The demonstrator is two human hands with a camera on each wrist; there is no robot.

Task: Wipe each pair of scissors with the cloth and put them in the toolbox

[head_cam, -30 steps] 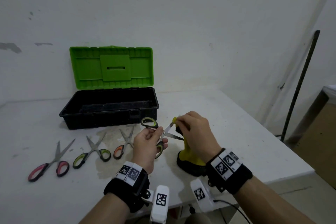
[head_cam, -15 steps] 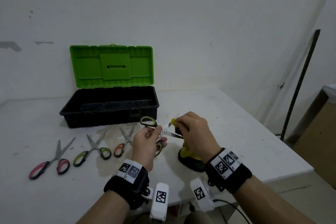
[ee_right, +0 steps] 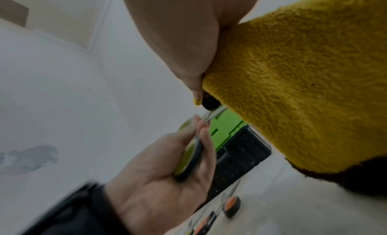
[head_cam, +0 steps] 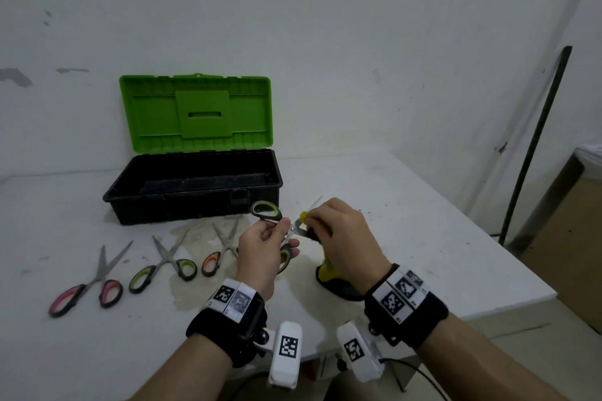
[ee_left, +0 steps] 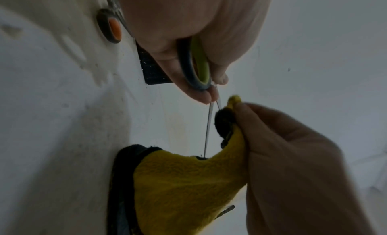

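the left hand (head_cam: 260,247) holds a pair of green-handled scissors (head_cam: 277,231) above the white table (head_cam: 407,221), its fingers (ee_left: 201,93) curled round the lower handle loop and pinching near the pivot, the blades spread open. the other loop stands free just above the thumb. the right hand (head_cam: 342,238) pinches a yellow cloth (ee_left: 188,185) with a dark edge against one blade, right beside the left fingertips; the other blade's tip pokes out past the right fingers (head_cam: 317,208). the cloth hangs from that pinch to the table under the right palm.

beyond both hands the black toolbox (head_cam: 182,205) sits with its green lid (head_cam: 195,114) up. to the left of the left fingers, three more pairs lie on the table: orange-handled scissors (head_cam: 216,254) nearest, another green-handled pair (head_cam: 169,260), then pink-handled scissors (head_cam: 88,283) farthest out.
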